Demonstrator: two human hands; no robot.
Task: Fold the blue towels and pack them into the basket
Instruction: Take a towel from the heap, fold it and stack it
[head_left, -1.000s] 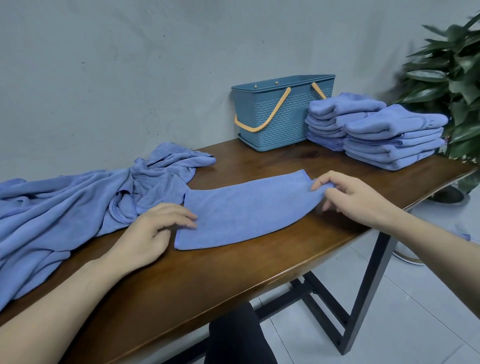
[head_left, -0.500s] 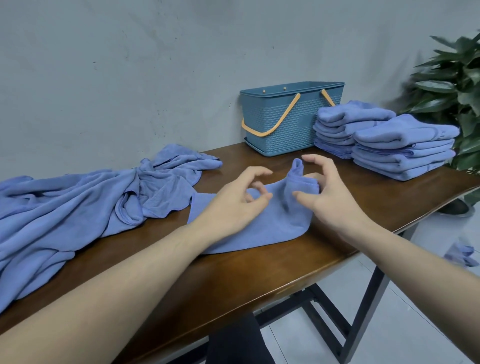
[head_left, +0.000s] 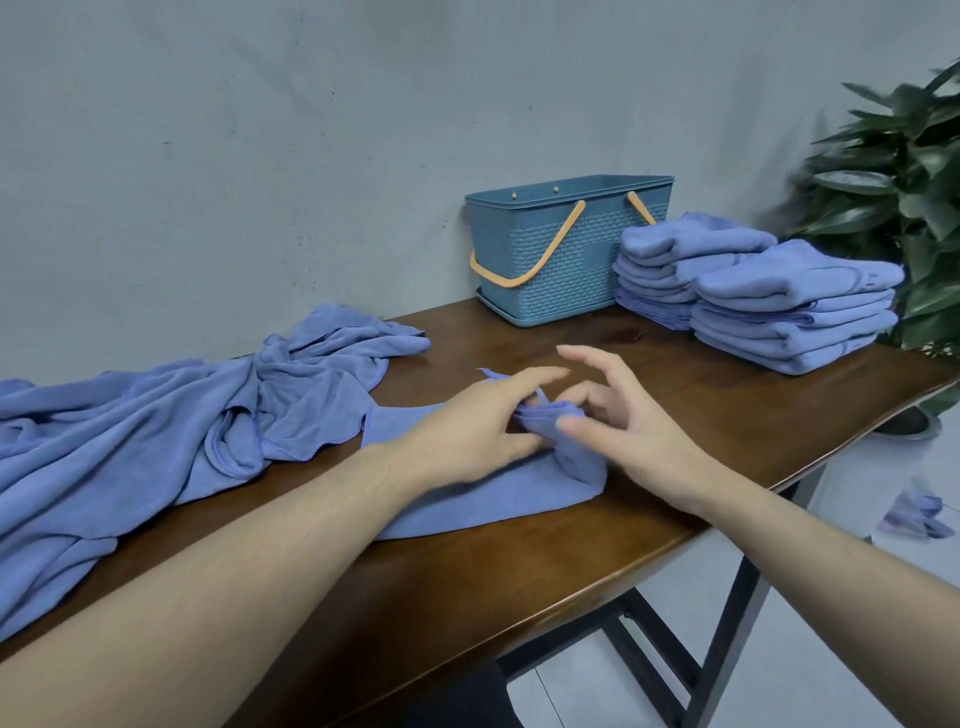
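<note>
Folding: I bring one end of the half-folded blue microfibre towel (head_left: 498, 493) over on the brown wooden surface (head_left: 519, 587).
Grip: left hand (head_left: 467, 431) fingers lie straight on the bunched end; right hand (head_left: 628, 431) pinches it.
Done: two folded blue towel stacks (head_left: 779, 296) beside the teal plastic basket (head_left: 566, 249).
Left: heap of crumpled blue towels (head_left: 171, 426); packing not begun, I judge.

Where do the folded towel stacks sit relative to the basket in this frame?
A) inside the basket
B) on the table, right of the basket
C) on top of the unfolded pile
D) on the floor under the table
B: the two folded towel stacks rest on the table, right of the basket.
</note>
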